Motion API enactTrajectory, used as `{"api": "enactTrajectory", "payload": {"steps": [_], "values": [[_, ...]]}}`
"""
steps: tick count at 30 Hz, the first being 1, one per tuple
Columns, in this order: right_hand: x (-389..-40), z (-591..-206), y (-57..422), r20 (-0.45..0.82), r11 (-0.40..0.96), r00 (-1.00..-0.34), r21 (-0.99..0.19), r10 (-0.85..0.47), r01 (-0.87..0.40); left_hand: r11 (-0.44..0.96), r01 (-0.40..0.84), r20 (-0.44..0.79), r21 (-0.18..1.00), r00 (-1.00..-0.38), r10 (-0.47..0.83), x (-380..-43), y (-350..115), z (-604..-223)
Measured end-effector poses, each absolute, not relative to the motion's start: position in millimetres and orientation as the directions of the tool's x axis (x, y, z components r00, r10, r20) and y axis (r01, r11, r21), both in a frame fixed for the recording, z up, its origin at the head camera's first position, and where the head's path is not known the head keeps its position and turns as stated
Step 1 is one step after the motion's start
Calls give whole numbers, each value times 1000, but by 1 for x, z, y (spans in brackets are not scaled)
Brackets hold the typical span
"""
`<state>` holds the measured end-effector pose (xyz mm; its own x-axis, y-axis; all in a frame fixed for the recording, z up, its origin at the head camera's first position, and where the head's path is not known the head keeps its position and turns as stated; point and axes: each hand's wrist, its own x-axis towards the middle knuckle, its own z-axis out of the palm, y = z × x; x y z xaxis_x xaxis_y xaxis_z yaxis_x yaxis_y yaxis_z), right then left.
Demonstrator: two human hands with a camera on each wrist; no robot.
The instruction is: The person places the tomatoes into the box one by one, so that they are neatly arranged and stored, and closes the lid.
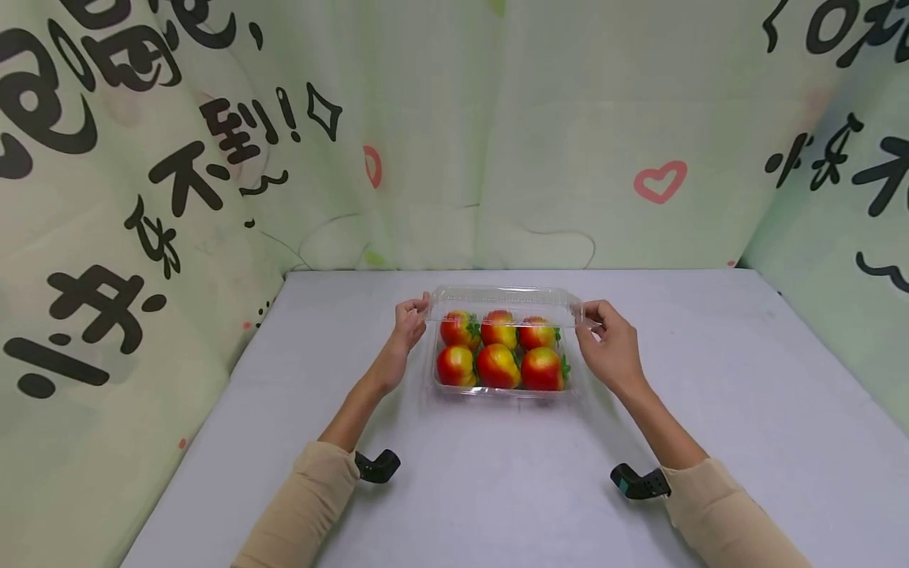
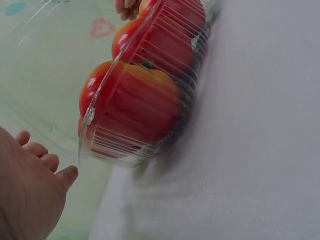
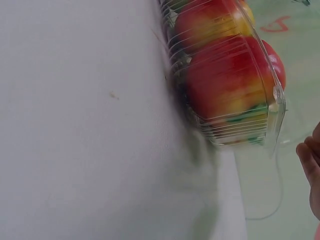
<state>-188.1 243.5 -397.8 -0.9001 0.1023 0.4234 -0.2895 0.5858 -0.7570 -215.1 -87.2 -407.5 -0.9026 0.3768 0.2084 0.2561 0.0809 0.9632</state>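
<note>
A clear plastic clamshell box [image 1: 504,392] sits on the table, holding several red-and-yellow fruits [image 1: 499,366] in two rows, some with green leaves. Its hinged lid [image 1: 506,297] stands raised along the far side. At the lid's left end, my left hand [image 1: 409,322] pinches the edge with its fingertips. My right hand [image 1: 611,341] pinches the lid's right end between thumb and fingers. Both wrist views show the box's ribbed side wall up close, with the left hand [image 2: 32,187] at lower left and part of the right hand [image 3: 311,167] at the right edge.
A white-covered table [image 1: 497,481] lies under the box. Pale green curtains [image 1: 568,142] with black lettering and pink hearts enclose the back and both sides. Black wrist devices [image 1: 379,467] sit at both tan sleeve cuffs.
</note>
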Motion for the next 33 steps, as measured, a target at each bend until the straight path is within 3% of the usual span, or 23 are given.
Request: {"api": "enactTrajectory", "payload": {"steps": [11, 22, 33], "values": [[-167, -396, 251, 306, 539, -948, -814, 84, -215, 115, 275, 210, 955, -894, 396, -206, -90, -415], [-152, -396, 254, 329, 548, -944, -788, -13, -281, 173, 259, 171, 950, -897, 408, -195, -93, -417], [-140, -401, 257, 348, 510, -932, -786, -103, -350, 133, 230, 161, 964, -905, 395, -190, -93, -424]]}}
